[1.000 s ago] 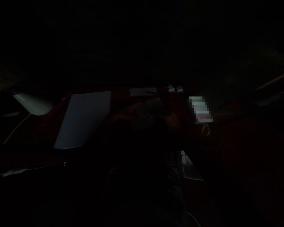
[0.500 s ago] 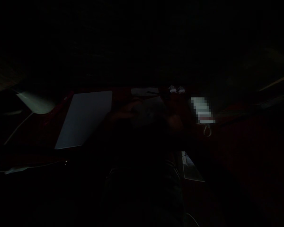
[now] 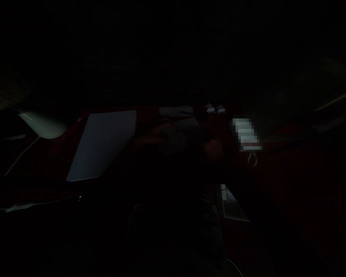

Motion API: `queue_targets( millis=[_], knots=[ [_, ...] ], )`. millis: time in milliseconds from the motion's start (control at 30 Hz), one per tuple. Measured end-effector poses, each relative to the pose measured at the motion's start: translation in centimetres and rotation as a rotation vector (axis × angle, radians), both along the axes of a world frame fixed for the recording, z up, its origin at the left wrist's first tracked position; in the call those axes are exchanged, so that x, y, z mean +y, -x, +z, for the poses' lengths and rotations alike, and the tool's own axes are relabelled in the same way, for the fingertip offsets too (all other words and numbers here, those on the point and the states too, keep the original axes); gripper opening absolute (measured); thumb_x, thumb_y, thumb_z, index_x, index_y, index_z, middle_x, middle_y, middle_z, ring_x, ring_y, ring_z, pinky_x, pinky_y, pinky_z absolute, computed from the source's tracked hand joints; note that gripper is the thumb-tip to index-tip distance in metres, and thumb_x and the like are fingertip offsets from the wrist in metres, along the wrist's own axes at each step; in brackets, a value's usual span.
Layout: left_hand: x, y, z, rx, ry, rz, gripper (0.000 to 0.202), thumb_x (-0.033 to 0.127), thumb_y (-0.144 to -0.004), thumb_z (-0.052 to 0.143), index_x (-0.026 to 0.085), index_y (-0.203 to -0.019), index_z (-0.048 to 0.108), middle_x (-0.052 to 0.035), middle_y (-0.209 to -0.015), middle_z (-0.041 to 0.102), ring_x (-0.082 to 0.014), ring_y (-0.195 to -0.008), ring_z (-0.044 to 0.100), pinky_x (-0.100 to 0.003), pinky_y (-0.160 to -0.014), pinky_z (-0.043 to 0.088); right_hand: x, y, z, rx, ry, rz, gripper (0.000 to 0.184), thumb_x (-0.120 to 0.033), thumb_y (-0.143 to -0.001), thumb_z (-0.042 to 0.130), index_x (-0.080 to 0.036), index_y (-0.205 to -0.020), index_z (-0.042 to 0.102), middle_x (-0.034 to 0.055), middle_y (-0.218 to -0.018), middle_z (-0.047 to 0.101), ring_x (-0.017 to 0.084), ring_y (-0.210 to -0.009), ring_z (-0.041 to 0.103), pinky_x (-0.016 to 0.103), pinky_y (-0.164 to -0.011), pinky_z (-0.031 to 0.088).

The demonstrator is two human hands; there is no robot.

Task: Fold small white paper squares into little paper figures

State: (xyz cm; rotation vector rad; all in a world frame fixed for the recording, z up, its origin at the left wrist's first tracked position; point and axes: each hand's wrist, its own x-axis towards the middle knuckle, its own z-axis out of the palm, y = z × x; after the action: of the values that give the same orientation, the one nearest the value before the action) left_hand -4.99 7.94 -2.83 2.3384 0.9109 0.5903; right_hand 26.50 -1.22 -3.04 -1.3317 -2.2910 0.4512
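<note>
The view is very dark, and little detail shows. Near the middle, my left hand (image 3: 154,134) rests at the left side of a dim grey sheet of paper (image 3: 192,129). Lower down on that sheet's right side is my right hand (image 3: 213,149), blurred and mostly in shadow. The fingers of both hands are too dark to make out, so whether either grips the paper is unclear. A small dark spot shows on the sheet between the hands. Beyond it lies another pale paper (image 3: 173,111), with a thin dark object across its right part.
A large pale flat board or sheet (image 3: 103,142) lies to the left on the reddish surface. Two small pointed whitish pieces (image 3: 215,109) stand at the back. Rightward is a blurred-out card (image 3: 247,134) with a loop. A white rounded object (image 3: 46,125) and a cord are far left.
Hardly anything differs. My right hand has shifted very slightly on the paper's right side, and the dark spot on the sheet shows a little more clearly.
</note>
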Motion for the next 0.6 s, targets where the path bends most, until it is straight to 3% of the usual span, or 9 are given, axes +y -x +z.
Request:
queue_targets(
  millis=[133,233,367,500,600],
  knots=[
    [0.0,0.0,-0.1,0.020,-0.016,0.011,0.060,0.032,-0.083,0.086,0.030,-0.141,0.072,-0.0076,-0.157,0.061,-0.0369,-0.151,0.053,-0.057,-0.131,0.041,-0.6,0.4,0.7,-0.111,-0.007,0.029,0.042,-0.046,-0.107,0.071,-0.020,-0.140,0.071,0.0125,-0.147,0.070,0.028,-0.129,0.071,0.053,-0.111,0.061],
    [0.2,0.1,-0.4,0.020,-0.027,0.001,0.059,0.032,-0.084,0.087,0.032,-0.141,0.071,-0.0067,-0.158,0.062,-0.0358,-0.151,0.054,-0.055,-0.130,0.041,-0.7,0.5,0.9,-0.171,-0.012,0.035,0.043,-0.046,-0.107,0.072,-0.020,-0.141,0.070,0.0122,-0.147,0.070,0.029,-0.129,0.071,0.053,-0.110,0.061],
    [0.3,0.1,-0.6,0.008,-0.034,-0.007,0.061,0.034,-0.084,0.087,0.032,-0.142,0.071,-0.0068,-0.158,0.062,-0.0353,-0.151,0.055,-0.054,-0.130,0.042,-0.1,0.1,0.4,-0.229,-0.019,0.018,0.039,-0.037,-0.108,0.069,-0.022,-0.144,0.075,0.0113,-0.152,0.073,0.028,-0.130,0.071,0.044,-0.111,0.059],
    [0.2,0.1,-0.4,0.020,-0.017,0.008,0.059,0.035,-0.085,0.086,0.034,-0.142,0.071,-0.0050,-0.159,0.061,-0.0346,-0.152,0.055,-0.053,-0.130,0.043,1.0,-0.6,-0.5,-0.293,0.001,-0.010,0.033,-0.030,-0.106,0.069,-0.020,-0.133,0.084,0.0106,-0.140,0.081,0.027,-0.119,0.076,0.036,-0.101,0.059],
    [0.0,0.1,-0.1,0.025,-0.009,-0.001,0.059,0.034,-0.085,0.087,0.032,-0.142,0.071,-0.0052,-0.159,0.061,-0.0358,-0.152,0.054,-0.054,-0.131,0.043,1.1,-0.8,-1.0,-0.330,-0.035,-0.020,0.034,-0.032,-0.107,0.069,-0.021,-0.135,0.083,0.0108,-0.134,0.083,0.026,-0.115,0.078,0.033,-0.098,0.060]
  ],
)
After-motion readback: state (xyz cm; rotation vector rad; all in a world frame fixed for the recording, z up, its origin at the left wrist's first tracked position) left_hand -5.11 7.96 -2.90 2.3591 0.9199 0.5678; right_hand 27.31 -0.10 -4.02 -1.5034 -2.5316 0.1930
